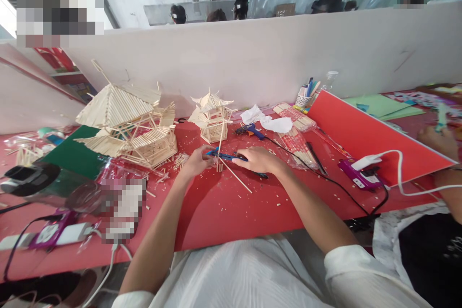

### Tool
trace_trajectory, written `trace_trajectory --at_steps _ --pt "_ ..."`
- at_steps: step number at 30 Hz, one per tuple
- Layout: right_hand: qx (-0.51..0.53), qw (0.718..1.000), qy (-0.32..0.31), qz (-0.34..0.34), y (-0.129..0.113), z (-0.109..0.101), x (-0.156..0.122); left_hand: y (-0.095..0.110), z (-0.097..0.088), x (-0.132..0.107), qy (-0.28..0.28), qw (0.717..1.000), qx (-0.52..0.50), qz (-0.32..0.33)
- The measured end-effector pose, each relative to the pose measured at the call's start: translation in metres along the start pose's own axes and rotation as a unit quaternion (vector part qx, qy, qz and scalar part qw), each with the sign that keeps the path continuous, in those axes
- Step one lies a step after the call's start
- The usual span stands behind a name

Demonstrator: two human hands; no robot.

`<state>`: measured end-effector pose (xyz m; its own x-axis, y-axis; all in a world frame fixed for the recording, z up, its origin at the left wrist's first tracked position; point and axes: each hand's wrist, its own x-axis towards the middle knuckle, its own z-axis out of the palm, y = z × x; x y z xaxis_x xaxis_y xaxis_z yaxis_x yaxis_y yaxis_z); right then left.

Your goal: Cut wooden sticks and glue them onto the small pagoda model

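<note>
My left hand (198, 161) rests on the red table (224, 207), fingers pinched on thin wooden sticks (219, 154) that stand up from the surface. My right hand (257, 160) is closed on blue-handled cutters (225, 155) whose tip meets those sticks. A longer loose stick (236, 176) lies slanted just in front of both hands. Behind them stands a small stick pavilion (212, 118). A larger stick building (126, 125) sits to the left.
A blue glue gun (252, 130) with a black cord, crumpled tissue (267, 120), packs of sticks (298, 139) and a pen cup (305, 96) lie behind. A purple power strip (359, 175), a red board (371, 134) and another person's hand (438, 142) are at right. A grey partition (274, 53) bounds the far side.
</note>
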<state>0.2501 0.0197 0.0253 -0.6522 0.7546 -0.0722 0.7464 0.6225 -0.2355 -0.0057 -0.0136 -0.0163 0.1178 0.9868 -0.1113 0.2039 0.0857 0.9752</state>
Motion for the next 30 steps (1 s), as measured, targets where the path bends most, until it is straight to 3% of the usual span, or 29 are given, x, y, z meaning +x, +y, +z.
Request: trace_trajectory --at_steps 4,8,12,20,23,26,30 --pt "0.027 0.999 -0.016 -0.031 0.013 -0.008 -0.003 -0.005 -0.007 0.003 0.016 0.993 0.111 0.046" --pt "0.041 0.997 -0.022 -0.066 0.025 -0.013 -0.003 -0.007 -0.005 0.003 0.053 0.958 0.275 0.056" --pt "0.020 0.997 -0.019 -0.076 0.030 -0.013 -0.002 -0.009 0.002 0.001 0.056 0.935 0.347 0.050" --pt "-0.009 0.998 -0.009 -0.060 0.034 -0.008 0.000 -0.009 0.001 0.002 0.085 0.925 0.366 0.062" --pt "-0.016 0.998 -0.009 -0.061 0.034 -0.007 0.001 -0.002 0.003 0.000 0.098 0.942 0.298 0.120" --pt "-0.028 0.998 -0.011 -0.061 0.031 -0.007 0.000 0.004 0.008 -0.003 0.042 0.957 0.214 0.190" --pt "-0.038 0.997 -0.015 -0.064 0.025 -0.008 -0.001 0.006 0.015 -0.005 -0.005 0.957 0.195 0.214"
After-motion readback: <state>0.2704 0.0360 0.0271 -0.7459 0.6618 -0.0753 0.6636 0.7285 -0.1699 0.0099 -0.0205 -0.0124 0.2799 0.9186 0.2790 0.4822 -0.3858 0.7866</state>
